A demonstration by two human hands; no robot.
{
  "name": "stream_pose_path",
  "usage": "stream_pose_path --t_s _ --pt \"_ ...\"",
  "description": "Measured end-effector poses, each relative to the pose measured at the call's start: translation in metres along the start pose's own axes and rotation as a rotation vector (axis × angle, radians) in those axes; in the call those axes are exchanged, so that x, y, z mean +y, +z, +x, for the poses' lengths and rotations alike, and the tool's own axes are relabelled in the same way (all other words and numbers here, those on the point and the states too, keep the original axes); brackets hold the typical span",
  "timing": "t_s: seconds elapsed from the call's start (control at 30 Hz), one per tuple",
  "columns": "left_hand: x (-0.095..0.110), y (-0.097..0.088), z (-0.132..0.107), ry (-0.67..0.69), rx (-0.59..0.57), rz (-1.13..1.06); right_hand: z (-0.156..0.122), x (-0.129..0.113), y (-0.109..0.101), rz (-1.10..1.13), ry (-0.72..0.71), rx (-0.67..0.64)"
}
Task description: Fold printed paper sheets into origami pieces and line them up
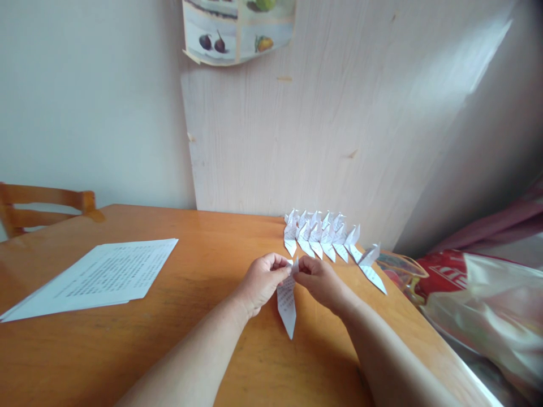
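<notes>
Between my two hands is a folded paper bird made from printed white paper, its long pointed end toward me. My left hand pinches its upper part from the left, thumb against fingers. From the right, my right hand pinches the same folded paper near its raised tip. The fingers hide part of the top folds. Just beyond the hands stand several similar folded paper birds in rows, and one more paper bird sits apart at the right, near the table's edge.
A stack of printed sheets lies on the wooden table at the left. A wooden chair stands behind the far left corner. Red and white bags lie beyond the right edge. A fruit picture hangs on the wall.
</notes>
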State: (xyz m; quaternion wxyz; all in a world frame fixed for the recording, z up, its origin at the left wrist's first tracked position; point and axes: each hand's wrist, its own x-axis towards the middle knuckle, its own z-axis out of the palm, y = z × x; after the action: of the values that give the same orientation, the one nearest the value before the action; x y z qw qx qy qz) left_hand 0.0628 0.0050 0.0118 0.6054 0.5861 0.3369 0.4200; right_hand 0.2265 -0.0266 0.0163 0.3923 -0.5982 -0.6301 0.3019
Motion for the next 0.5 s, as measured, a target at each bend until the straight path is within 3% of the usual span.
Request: stream_pose_path --t_s 0.5 --pt "-0.0049 0.0026 -0.0005 -0.009 -0.02 0.035 0.0017 0.0002 -0.0027 0.069 0.032 0.033"
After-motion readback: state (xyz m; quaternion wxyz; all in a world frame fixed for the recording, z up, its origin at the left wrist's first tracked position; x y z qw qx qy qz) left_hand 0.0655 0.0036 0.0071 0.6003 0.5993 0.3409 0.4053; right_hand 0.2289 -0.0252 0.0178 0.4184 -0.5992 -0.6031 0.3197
